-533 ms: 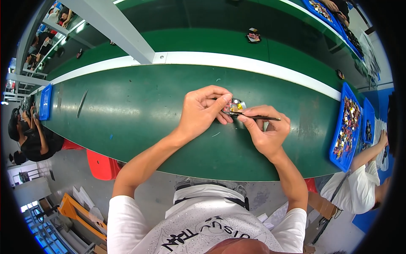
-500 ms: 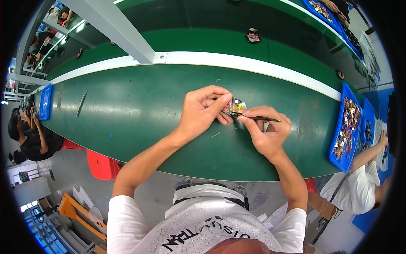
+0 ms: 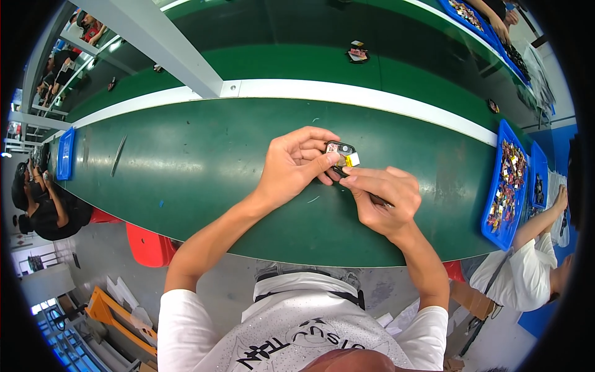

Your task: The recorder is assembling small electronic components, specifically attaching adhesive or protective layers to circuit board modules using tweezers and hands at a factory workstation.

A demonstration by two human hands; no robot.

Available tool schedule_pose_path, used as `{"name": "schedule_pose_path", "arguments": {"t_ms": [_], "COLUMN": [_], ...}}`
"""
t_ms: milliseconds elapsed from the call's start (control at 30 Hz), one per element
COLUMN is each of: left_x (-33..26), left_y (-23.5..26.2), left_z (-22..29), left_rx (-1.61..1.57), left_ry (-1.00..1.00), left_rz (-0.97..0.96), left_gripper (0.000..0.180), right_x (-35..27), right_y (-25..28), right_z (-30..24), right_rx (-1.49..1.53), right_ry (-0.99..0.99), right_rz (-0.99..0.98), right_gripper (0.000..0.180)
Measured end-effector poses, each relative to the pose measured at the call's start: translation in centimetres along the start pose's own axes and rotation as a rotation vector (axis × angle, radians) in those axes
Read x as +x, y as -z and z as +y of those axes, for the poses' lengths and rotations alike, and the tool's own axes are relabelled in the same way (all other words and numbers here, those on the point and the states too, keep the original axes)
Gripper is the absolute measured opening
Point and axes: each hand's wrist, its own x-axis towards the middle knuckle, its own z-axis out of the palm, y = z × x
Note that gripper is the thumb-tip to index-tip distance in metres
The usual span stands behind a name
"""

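Between the thumb and fingers of my left hand (image 3: 292, 166) sits a small electronic device in an open black case (image 3: 339, 146). A circuit board and a silvery part with yellow tape (image 3: 351, 160) show inside it. My right hand (image 3: 389, 197) grips a slim dark tool (image 3: 379, 200), probably tweezers, its rear end poking out below the fingers. The right fingertips are at the near right edge of the case; the tool's tip is hidden there. Both hands are just above the green tabletop (image 3: 217, 155).
A blue tray of small coloured parts (image 3: 507, 192) stands at the right, with another blue tray (image 3: 538, 177) beyond. Another blue tray (image 3: 66, 155) is far left, near thin metal strips (image 3: 119, 155). Behind a white rail (image 3: 347, 92), a green belt carries small assemblies (image 3: 357, 53). Co-workers sit on both sides.
My right hand has shifted slightly left and down, and the tool now points more steeply downward. More of the case's inside shows. Assemblies on the belt have moved left.
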Motion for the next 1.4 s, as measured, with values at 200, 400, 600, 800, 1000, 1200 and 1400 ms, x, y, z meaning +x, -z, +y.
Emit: {"name": "schedule_pose_path", "arguments": {"t_ms": [200,400,600,800,1000,1200,1400], "left_x": [0.2,-0.2,-0.2,0.5,6.3,14.7,15.9], "left_y": [0.3,0.2,-0.3,-0.3,2.3,10.6,9.5], "left_z": [-0.1,-0.1,-1.6,-1.3,0.1,0.6,1.0], "left_rx": [0.047,0.035,0.006,0.103,0.222,0.716,1.283], "left_ry": [0.017,0.033,0.003,-0.005,-0.072,-0.325,-0.354], "left_rz": [0.036,0.079,0.108,0.103,0.280,0.634,0.825], "left_gripper": [0.023,0.018,0.017,0.012,0.010,0.011,0.027], "right_x": [-0.1,0.0,-0.2,-0.1,-0.2,0.3,-0.4], "right_y": [0.0,-0.3,-0.2,-0.7,-0.2,-1.0,-0.2], "right_z": [0.1,-0.1,-0.9,0.1,1.7,1.2,1.9], "right_rx": [-0.064,-0.055,-0.057,0.075,0.119,0.092,0.063], "right_ry": [0.057,0.107,0.046,-0.089,-0.193,-0.165,-0.156], "right_rz": [-0.054,-0.079,-0.082,-0.041,0.123,0.091,0.098], "right_gripper": [0.024,0.025,0.022,0.018,0.019,0.019,0.020]}}
